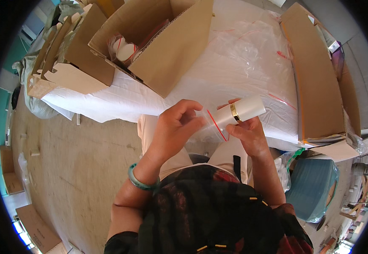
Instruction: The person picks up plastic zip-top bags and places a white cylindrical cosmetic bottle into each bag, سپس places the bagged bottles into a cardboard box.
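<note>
Above my lap, my left hand [176, 127] pinches a small clear zip bag [205, 134] with a red strip along its mouth. My right hand [251, 136] grips a white cylindrical bottle [251, 107] with a shiny gold band round it. The bottle is tilted, and its lower end is at the bag's mouth, partly behind the clear plastic. How far it reaches into the bag I cannot tell. Part of my left fingertips is hidden by the hand itself.
An open cardboard box [175, 55] with bagged white items [125, 50] stands on the white-covered table [108, 101]. Clear zip bags [251, 51] lie beyond my hands. Another cardboard box [315, 84] stands right, folded cardboard [86, 51] left. A blue wrapped bundle [313, 186] sits beside me.
</note>
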A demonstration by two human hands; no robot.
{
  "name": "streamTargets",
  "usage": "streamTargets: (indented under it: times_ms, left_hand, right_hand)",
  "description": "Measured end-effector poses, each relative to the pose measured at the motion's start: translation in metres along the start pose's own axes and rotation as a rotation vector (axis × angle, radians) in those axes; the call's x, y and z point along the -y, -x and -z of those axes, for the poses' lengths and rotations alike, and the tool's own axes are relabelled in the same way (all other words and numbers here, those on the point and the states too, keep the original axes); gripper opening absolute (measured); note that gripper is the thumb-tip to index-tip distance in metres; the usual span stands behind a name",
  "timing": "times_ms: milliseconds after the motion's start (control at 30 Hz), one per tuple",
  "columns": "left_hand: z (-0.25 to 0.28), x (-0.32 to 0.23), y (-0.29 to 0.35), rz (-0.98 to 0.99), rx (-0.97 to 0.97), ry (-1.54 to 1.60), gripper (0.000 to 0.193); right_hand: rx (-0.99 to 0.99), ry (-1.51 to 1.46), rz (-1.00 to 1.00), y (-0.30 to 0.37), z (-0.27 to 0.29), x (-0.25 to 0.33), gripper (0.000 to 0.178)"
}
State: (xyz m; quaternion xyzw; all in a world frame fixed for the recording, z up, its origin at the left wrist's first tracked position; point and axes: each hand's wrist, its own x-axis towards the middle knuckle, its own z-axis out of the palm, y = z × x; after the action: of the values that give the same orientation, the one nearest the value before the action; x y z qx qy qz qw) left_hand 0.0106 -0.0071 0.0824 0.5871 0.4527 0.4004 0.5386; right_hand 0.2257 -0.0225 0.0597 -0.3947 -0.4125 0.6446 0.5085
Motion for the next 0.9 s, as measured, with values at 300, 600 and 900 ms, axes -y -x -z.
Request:
streamTargets:
  times_ms: [300,600,900]
  left_hand:
    - [0.002,0.015,-0.01,-0.27,0.075,-0.038,0.012]
    - [0.0,0.011,-0.015,-0.173,0.044,0.17,0.016]
    - [0.02,0.006,-0.019,-0.074,-0.028,-0.051,0.018]
  right_hand:
    - [0.055,0.003,-0.095,0.0,-0.001,0.005,0.053]
    - [0.029,-0.024,0.034,0.0,0.01,-0.003,0.05]
    - [-0.028,-0.06,-0.033,0.0,0.033,-0.008,0.04]
